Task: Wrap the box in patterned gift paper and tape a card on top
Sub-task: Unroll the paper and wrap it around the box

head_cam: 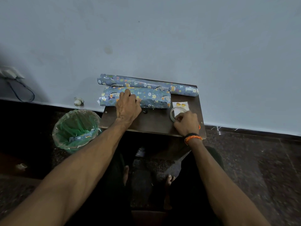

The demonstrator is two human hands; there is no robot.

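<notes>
I'm looking down on a small dark counter (146, 123) against a pale blue wall (162, 38), dark speckled floor (252, 160) around it. One wrapped box (151, 97) lies mid-counter, one paper roll (146, 84) behind it, one card (180, 104) to the right. My left hand (127, 106) presses the box, fingers spread. My right hand (186, 122) pinches one tape ring (172, 114). One lined bin (76, 129) stands left.

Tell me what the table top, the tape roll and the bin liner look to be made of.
Table: dark brown wood or laminate, matte, with small fittings showing. Tape roll under the right hand: clear glossy plastic tape, since the card shows through its ring. Bin liner: thin translucent plastic film, crinkled and shiny over the green bin.
</notes>
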